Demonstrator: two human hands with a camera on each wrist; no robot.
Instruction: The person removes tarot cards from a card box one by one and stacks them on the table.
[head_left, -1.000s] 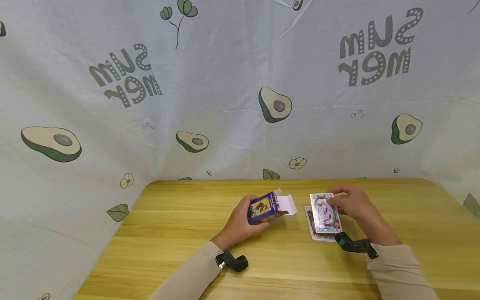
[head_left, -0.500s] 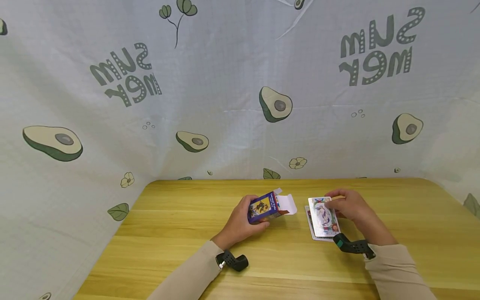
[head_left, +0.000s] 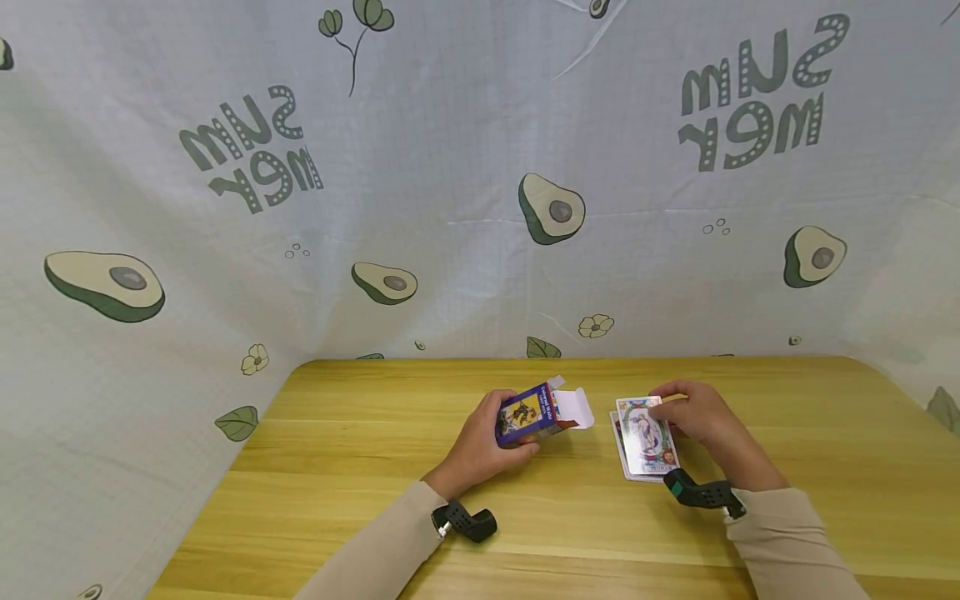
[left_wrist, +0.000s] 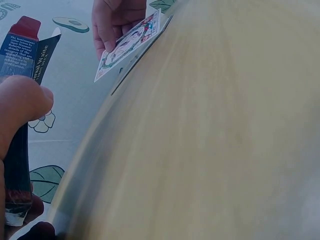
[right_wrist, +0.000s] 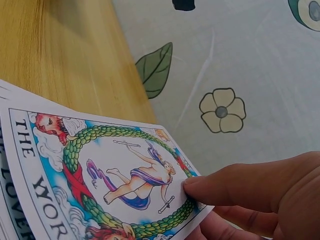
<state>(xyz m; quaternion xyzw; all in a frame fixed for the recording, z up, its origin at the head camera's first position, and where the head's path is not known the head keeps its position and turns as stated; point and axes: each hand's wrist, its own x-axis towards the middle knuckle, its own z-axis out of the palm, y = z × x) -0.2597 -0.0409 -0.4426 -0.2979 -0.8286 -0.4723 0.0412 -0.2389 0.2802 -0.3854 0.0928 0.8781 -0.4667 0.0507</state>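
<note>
My left hand (head_left: 480, 442) grips a purple tarot card box (head_left: 519, 417), tilted with its white end flap (head_left: 574, 408) open to the right. Card edges show at the box's mouth. To the right, my right hand (head_left: 701, 412) pinches a tarot card (head_left: 647, 437) between thumb and fingers at its far right edge. In the right wrist view this card (right_wrist: 135, 175) reads "THE WOR…" and shows a figure inside a green wreath. Beneath it lie other cards (right_wrist: 30, 97), mostly covered; one reads "LOVER". The left wrist view shows the held card (left_wrist: 130, 45) tilted above them.
Both hands are over a yellow wooden table (head_left: 570, 533). A pale cloth (head_left: 465, 167) printed with avocados hangs behind the table's far edge. Black wrist cameras (head_left: 472, 525) sit on both wrists; the right one (head_left: 701, 490) is close to the cards' near corner.
My right hand has moved slightly left and toward me, lowering the pinched card over the other cards and covering more of them. My left hand and the box have stayed still.
</note>
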